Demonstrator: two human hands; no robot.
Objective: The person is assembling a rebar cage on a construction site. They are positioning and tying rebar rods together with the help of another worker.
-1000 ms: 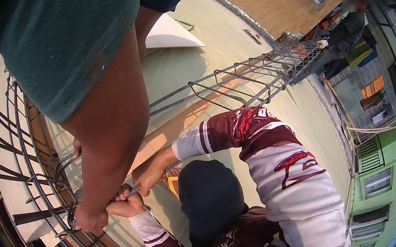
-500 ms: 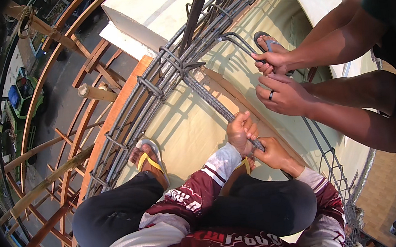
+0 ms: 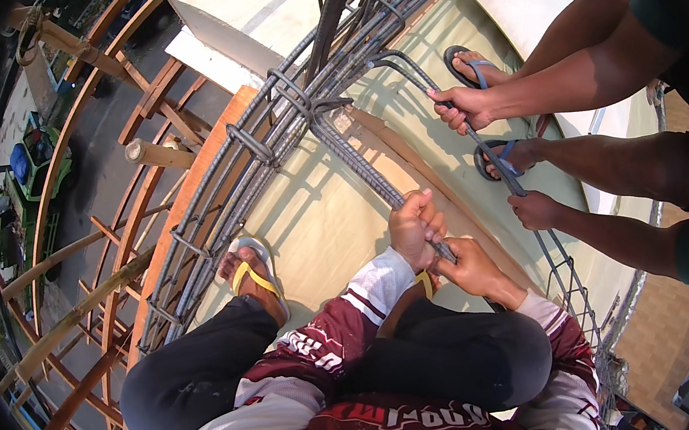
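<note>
1. Head view, the step in hand: the right hand (image 3: pixel 464 106) is closed in a fist around the upper stretch of a thin bent steel rod (image 3: pixel 492 156), just below its curve. The left hand (image 3: pixel 535 210) is wrapped around the same rod lower down. Both arms come in from the right edge of the picture.
2. The rod appears to be held steady against the rebar cage (image 3: pixel 267 130) while a co-worker's hands (image 3: pixel 418 224), in striped sleeves, are clenched on a ribbed bar bundle (image 3: pixel 356 163) just beside it.
3. The step would likely be done well if both grips were held firm and well apart along the rod, so that it cannot be twisted or swung. The rod's hooked end should be held seated against the cage bars.
4. Fingers are best kept off the spot where rod and bundle meet. The feet in blue sandals (image 3: pixel 504 159) lie directly under the rod, so a slip is to be guarded against.
5. How the rod looks: it is dark, slim and smoother than the ribbed bundle. It curves over at the top near the cage and runs down to the right, past both hands, toward a narrow lattice of bars (image 3: pixel 569 283) on the pale concrete slab (image 3: pixel 319 218).
</note>
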